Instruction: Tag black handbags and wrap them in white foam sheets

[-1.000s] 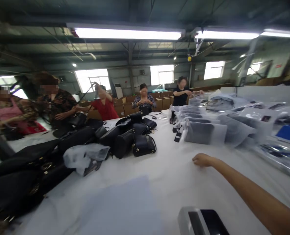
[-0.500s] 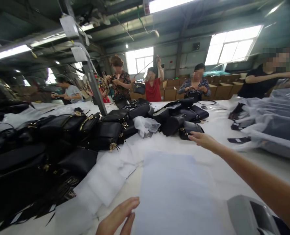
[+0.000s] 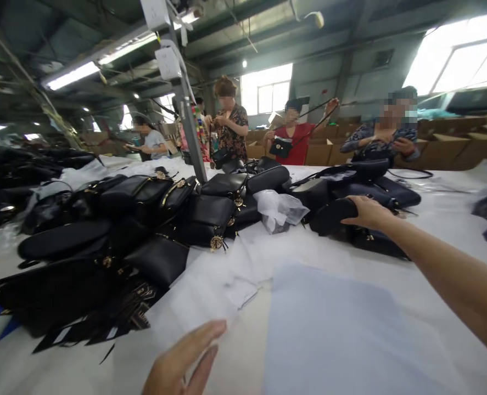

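Observation:
My right hand [image 3: 369,213] reaches out to a black bag [image 3: 334,215] at the right end of a row of black bags, its fingers on the bag's upper edge. My left hand [image 3: 185,356] hovers low over the table, fingers apart and nothing between them. To its right lies a pale bluish sheet [image 3: 342,329] on the white table. Thin white sheets [image 3: 189,291] are spread between my left hand and the bags. A crumpled clear plastic bag [image 3: 279,209] rests among the black bags.
Many black bags [image 3: 152,258] fill the table's left side. A grey metal post [image 3: 190,131] rises behind them. Several people work across the table, one in red [image 3: 295,144] holding a bag by its strap. Cardboard boxes [image 3: 453,151] stand behind them.
The view has swung right to left across the frame's far side, so things there sit differently. My right hand has come onto the black bag. The grey device at lower right is out of view.

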A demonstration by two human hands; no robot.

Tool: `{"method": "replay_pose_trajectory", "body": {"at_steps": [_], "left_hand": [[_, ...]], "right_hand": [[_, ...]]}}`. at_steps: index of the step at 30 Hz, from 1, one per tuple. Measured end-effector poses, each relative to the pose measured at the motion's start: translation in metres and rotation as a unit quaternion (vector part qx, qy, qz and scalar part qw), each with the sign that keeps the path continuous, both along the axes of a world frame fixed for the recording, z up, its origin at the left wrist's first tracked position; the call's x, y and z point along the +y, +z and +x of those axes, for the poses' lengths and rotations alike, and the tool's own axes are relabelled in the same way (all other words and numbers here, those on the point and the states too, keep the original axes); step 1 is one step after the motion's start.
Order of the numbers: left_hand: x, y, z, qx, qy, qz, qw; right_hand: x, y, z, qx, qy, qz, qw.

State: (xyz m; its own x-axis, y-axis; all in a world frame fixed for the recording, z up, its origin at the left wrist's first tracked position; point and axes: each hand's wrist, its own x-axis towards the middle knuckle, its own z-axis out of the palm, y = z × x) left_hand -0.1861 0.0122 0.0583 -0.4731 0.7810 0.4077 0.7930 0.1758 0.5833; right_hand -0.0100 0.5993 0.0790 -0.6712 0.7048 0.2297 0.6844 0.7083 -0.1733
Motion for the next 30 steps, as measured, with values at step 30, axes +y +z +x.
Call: {"method": "replay_pose_trajectory", "body": {"at_steps": [30], "left_hand": [[0.091, 0.047, 0.062, -0.316, -0.178, 0.032, 0.932]], "right_hand": [[-0.158, 0.134, 0.109, 0.208, 0.025, -0.105, 0.972]]}}
